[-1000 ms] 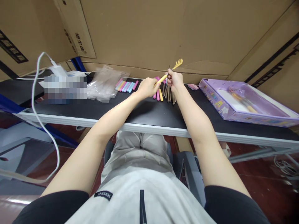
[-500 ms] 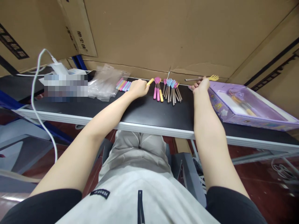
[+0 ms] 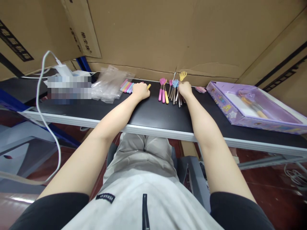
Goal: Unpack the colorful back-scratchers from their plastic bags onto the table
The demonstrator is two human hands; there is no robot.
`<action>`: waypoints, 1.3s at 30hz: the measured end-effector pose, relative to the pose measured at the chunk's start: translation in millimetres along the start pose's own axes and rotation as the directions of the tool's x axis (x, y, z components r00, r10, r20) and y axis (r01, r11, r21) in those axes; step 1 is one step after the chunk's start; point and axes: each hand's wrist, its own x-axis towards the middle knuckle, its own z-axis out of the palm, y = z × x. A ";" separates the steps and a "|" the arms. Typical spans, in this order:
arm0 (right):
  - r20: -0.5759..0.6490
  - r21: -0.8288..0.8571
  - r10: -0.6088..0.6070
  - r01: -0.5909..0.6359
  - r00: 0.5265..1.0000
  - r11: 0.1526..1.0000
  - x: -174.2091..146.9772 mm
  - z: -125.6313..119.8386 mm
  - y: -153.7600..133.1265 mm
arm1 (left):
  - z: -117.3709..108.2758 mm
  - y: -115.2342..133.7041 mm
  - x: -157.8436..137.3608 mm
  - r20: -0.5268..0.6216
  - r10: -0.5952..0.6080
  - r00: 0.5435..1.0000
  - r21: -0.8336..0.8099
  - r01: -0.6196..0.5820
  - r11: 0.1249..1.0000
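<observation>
On the black label (image 3: 105, 197) of your pale grey garment (image 3: 124, 210) you can read "VERSED". To your left, the cardboard panel (image 3: 48, 25) bears large dark Chinese characters in a slanting band, the last two apparently 机箱. The pale cardboard strip (image 3: 80, 24) beside it carries a vertical line of Chinese characters ending in a small ® mark. You cannot make out the purple box's (image 3: 220, 100) small print.

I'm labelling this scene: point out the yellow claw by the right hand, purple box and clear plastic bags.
Yellow claw (image 3: 183, 77): head view, the prongs' base.
Purple box (image 3: 263, 124): head view, on its near wall.
Plastic bags (image 3: 106, 88): head view, the pile's middle.
</observation>
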 end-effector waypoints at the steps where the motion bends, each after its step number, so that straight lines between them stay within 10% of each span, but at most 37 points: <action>1: 0.007 -0.056 0.045 -0.045 0.999 0.997 -2.7 1.8 -2.3 | 0.4 0.4 0.0 0.004 -0.002 1.000 -0.003 0.002 1.000; 21: 0.026 -0.271 0.063 -0.054 0.998 0.961 -30.9 -4.5 -30.4 | -2.0 22.0 -9.7 -0.026 0.168 0.985 -0.123 -0.170 0.978; 31: 0.024 -0.224 -0.029 0.033 0.999 0.974 -26.6 -1.6 -25.5 | -9.8 33.3 -17.2 0.149 0.162 0.975 -0.071 -0.153 0.986; 39: 0.260 -0.228 -0.368 0.427 0.893 0.875 -39.5 -7.9 -41.3 | -16.4 33.6 -22.5 -0.005 0.211 0.977 -0.062 -0.211 0.976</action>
